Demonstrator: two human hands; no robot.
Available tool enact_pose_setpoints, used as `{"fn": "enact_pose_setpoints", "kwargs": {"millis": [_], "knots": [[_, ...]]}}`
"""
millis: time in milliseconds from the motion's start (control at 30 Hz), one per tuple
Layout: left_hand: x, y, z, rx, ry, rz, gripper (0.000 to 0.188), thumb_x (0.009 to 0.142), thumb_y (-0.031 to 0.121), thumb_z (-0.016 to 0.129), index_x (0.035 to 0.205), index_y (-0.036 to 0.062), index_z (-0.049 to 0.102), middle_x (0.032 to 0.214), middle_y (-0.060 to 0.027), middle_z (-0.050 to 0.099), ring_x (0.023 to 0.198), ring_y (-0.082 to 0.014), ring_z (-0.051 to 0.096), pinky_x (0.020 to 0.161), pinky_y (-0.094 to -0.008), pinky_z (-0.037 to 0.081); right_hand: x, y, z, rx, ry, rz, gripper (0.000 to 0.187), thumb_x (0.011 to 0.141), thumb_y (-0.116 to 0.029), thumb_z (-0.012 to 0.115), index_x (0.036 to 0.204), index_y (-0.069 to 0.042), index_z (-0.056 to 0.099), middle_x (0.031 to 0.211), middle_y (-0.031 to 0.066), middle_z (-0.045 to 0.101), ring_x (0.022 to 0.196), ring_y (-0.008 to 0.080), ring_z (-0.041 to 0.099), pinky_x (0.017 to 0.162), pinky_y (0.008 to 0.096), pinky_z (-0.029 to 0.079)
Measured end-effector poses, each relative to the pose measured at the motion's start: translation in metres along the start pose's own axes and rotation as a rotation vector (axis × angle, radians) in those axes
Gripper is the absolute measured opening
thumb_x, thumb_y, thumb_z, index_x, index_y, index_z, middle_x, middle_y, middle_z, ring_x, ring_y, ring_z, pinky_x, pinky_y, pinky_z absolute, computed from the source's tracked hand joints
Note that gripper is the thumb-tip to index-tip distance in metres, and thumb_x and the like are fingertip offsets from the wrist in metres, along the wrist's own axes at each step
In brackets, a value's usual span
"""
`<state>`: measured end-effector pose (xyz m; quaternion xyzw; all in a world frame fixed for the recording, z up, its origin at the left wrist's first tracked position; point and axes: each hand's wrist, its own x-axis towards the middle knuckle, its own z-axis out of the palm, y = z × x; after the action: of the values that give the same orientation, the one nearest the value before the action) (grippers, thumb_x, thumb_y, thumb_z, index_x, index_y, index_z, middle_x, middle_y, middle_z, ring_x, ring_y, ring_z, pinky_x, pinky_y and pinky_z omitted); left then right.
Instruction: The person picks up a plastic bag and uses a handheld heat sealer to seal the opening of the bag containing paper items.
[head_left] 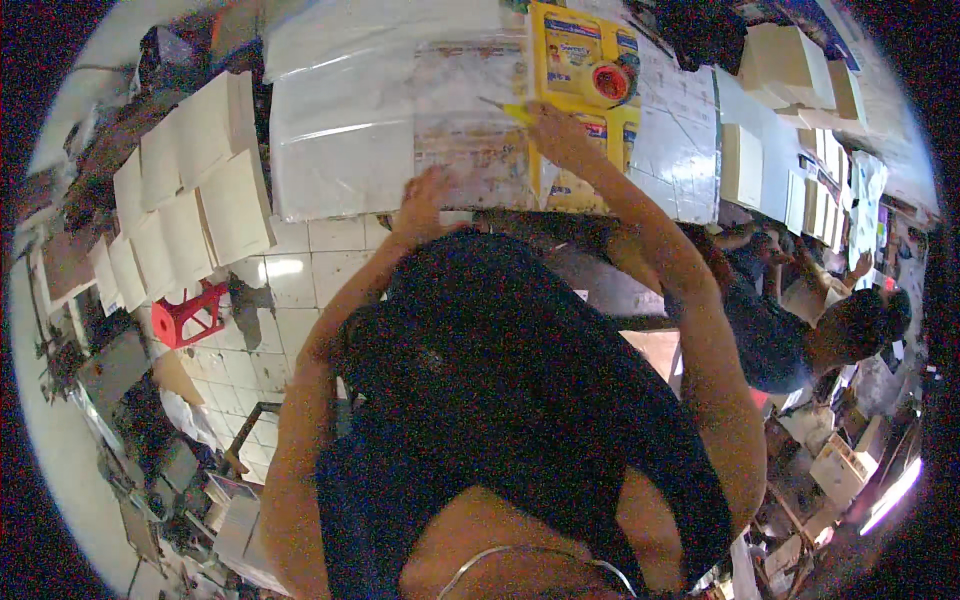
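Observation:
My right hand (560, 138) is closed around a slim yellow tool (517, 112) with a thin grey tip, which points left over the table. Its exact kind is too small to make out. Under and beside that hand lie yellow printed sheets (557, 90) with blue and white panels. A tape roll (610, 84) with a red core rests on top of them. My left hand (426, 196) is at the table's near edge, beside a worn, brownish printed patch (468, 130). Motion smears its fingers, so their state is unclear.
Glossy plastic covers the white table (340, 140). Stacks of cream card (195, 150) stand at left, above a red stool (188, 315) on the tiled floor. More stacks (790, 70) sit at far right. Another person (790, 320) bends over work at right.

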<state>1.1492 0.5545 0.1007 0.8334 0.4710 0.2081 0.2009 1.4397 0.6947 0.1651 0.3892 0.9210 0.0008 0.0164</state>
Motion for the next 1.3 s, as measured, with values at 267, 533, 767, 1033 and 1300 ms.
{"fn": "enact_pose_setpoints", "kwargs": {"millis": [267, 533, 767, 1033, 1300], "knots": [[-0.007, 0.019, 0.032, 0.268, 0.047, 0.088, 0.034, 0.078, 0.023, 0.063, 0.111, 0.0172, 0.058, 0.124, -0.001, 0.054, 0.121, -0.0236, 0.045, 0.098, -0.0475, 0.032, 0.061, 0.001, 0.023, -0.085, 0.25, 0.205, 0.051, 0.085, -0.029, 0.053, 0.13, -0.009, 0.041, 0.12, 0.0182, 0.049, 0.111, 0.034, 0.049, 0.091, 0.0483, 0.042], [-0.024, 0.023, 0.021, 0.167, -0.382, -0.321, 0.027, 0.084, 0.018, 0.056, 0.11, 0.0117, 0.058, 0.109, -0.0101, 0.062, 0.104, -0.0278, 0.057, 0.088, -0.0448, 0.042, 0.038, -0.065, 0.06, 0.214, 0.214, -0.028, 0.053, 0.088, -0.031, 0.048, 0.137, -0.012, 0.036, 0.14, 0.0137, 0.035, 0.13, 0.0328, 0.032, 0.106, 0.0484, 0.026], [-0.186, -0.015, -0.075, 0.27, -0.303, -0.553, 0.014, 0.083, 0.014, 0.05, 0.094, 0.008, 0.057, 0.086, -0.0147, 0.064, 0.079, -0.0345, 0.062, 0.07, -0.0456, 0.049, 0.037, -0.07, 0.058, 0.188, 0.109, -0.074, 0.054, 0.092, -0.029, 0.041, 0.142, -0.015, 0.028, 0.147, 0.0092, 0.025, 0.136, 0.0297, 0.022, 0.109, 0.0486, 0.019], [-0.377, -0.049, -0.187, 0.961, -0.272, -0.596, 0.018, 0.088, 0.012, 0.046, 0.101, 0.0072, 0.057, 0.078, -0.0094, 0.062, 0.073, -0.0248, 0.063, 0.067, -0.0391, 0.05, 0.044, -0.081, 0.049, 0.228, 0.134, -0.101, 0.054, 0.089, -0.028, 0.043, 0.141, -0.016, 0.032, 0.147, 0.011, 0.025, 0.137, 0.0301, 0.02, 0.109, 0.0496, 0.02], [-0.375, -0.063, -0.221, 0.617, -0.25, -0.84, 0.021, 0.08, 0.009, 0.049, 0.1, 0.004, 0.054, 0.089, -0.0116, 0.062, 0.088, -0.0262, 0.061, 0.08, -0.0399, 0.047, 0.049, -0.089, 0.036, 0.111, 0.102, -0.164, 0.05, 0.091, -0.028, 0.04, 0.138, -0.012, 0.035, 0.146, 0.0121, 0.026, 0.135, 0.0314, 0.022, 0.109, 0.0491, 0.019]]}}
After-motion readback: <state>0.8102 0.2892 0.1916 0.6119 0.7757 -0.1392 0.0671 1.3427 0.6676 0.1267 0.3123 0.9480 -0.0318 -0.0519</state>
